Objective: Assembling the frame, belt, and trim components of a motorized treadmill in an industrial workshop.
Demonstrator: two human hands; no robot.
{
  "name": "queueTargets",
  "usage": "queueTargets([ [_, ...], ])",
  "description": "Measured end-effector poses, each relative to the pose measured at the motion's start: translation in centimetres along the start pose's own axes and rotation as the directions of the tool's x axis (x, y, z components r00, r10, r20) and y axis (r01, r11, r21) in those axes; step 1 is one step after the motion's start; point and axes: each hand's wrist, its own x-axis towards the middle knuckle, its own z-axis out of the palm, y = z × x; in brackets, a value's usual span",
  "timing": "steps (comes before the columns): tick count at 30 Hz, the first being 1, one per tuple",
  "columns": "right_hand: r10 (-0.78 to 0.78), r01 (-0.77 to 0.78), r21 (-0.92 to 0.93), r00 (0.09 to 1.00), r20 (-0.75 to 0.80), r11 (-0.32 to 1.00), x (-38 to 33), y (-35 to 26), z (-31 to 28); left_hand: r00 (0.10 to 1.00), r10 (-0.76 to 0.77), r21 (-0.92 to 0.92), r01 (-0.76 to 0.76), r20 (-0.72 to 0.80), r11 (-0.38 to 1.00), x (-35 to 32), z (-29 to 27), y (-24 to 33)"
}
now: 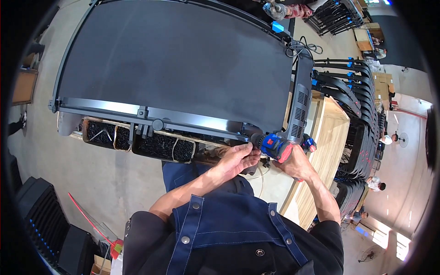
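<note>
A treadmill deck with a wide black belt [178,59] and a dark side rail [192,126] lies before me. At its near right corner, my right hand [298,166] grips a blue-and-red cordless drill [276,147] by its handle. The drill's front end points left toward a black fitting [251,130] on the frame; its tip is hidden. My left hand [237,160] is just left of the drill's nose, thumb and fingers drawn together close to the rail. Whatever they may be pinching cannot be made out.
Bins of black screws [166,146] sit below the near rail. A second blue-and-red drill [310,143] is beside a wooden crate [327,142] at right. A coiled cable [303,47] rests on the far right corner. Another person's gloved hand [275,9] is beyond the deck. Black frames [362,114] stand stacked.
</note>
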Motion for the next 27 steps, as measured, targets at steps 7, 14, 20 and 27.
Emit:
queueTargets([
  [7, -0.086, 0.088, -0.192, 0.996, 0.021, 0.977, 1.2, 0.0, 0.9, 1.000, 0.007, -0.008, -0.007, 0.004, 1.000, -0.2, -0.9, 0.3],
  [14, 0.060, -0.034, -0.263, 0.994, 0.095, 0.964, 2.3, -1.8, -0.7, 0.997, -0.064, 0.199, 0.071, -0.042, 0.977, -1.4, -1.9, 0.2],
  [20, 0.082, -0.057, -0.282, 0.994, 0.077, 0.958, 2.7, -2.5, -0.9, 0.995, -0.032, 0.333, 0.063, -0.097, 0.941, -1.9, -2.2, -1.0],
  [27, -0.198, 0.197, -0.149, 0.980, 0.013, 0.969, 0.4, -2.2, -0.9, 0.932, 0.321, 0.711, -0.109, -0.171, 0.695, -8.9, -4.2, 1.5],
])
